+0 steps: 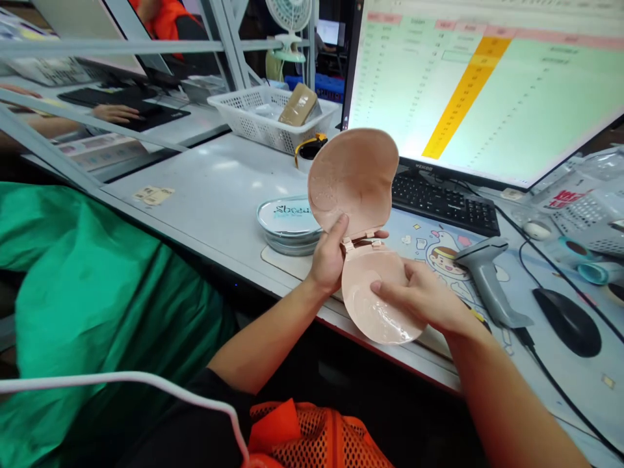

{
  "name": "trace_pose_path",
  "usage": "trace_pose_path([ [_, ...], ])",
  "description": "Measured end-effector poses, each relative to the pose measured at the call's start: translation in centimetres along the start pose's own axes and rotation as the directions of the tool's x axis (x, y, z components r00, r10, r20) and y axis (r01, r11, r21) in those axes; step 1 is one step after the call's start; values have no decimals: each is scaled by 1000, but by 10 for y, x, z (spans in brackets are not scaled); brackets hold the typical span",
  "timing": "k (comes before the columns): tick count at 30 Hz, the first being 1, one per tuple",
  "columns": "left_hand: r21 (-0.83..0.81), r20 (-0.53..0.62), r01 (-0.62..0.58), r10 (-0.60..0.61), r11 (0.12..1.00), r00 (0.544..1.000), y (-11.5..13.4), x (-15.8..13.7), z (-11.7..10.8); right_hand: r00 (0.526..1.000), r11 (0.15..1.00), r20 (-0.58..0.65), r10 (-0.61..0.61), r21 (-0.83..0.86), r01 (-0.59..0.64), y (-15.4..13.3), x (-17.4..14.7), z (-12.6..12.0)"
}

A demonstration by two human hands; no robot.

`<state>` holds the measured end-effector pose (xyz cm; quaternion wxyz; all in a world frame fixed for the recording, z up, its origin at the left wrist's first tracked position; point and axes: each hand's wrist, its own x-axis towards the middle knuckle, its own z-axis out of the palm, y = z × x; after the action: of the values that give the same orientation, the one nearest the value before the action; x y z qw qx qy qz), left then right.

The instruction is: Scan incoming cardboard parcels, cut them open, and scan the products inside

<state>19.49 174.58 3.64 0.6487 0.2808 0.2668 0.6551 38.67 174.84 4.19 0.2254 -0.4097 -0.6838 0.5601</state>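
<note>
The work surface is a pale table [209,175], and on its right part lies a blue patterned mat [422,237], which carries a grey scanner [492,279] and a black mouse [568,322]. Behind the mat are a black keyboard [446,201] and a large monitor [468,84] showing a spreadsheet. Beyond a metal frame [229,42], a co-worker's hand [114,114] is at another desk, and a small fan [290,16] stands farther back. Near the frame is a white basket [258,127] with holes in its walls; in it there are a brown package [298,104] and some clear plastic. An oval case [287,224] with lettering on its top sits on the table, left of the hands; what is inside, I cannot tell. The pair of beige cups [358,172], joined by a small clasp [348,244], is held above the table's front edge. Its long axis runs nearly up and down in the view, the lower end a little to the right, and the glossy faces are turned to the camera. The left hand [331,257] grips near the clasp, thumb on the upper cup; the right hand [424,292] pinches the lower cup at its right side, thumb on the face.
</note>
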Motion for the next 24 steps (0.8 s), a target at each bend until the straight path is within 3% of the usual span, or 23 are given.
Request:
trace_pose_path([
  [6, 14, -7, -22, 22, 1000, 1000, 0, 0, 0, 998, 997, 9, 60, -53, -59, 5, 3, 1],
  [14, -20, -14, 98, -98, 995, 995, 3, -4, 4, 998, 998, -8, 57, -29, -57, 0, 3, 4],
  [18, -31, -2, 63, -63, 998, 998, 3, -5, 6, 999, 999, -1, 48, -4, -48, -1, 1, 3],
  [24, -8, 21, 63, -63, 998, 998, -1, -7, 2, 992, 992, 5, -124, 27, 123, 4, 1, 1],
])
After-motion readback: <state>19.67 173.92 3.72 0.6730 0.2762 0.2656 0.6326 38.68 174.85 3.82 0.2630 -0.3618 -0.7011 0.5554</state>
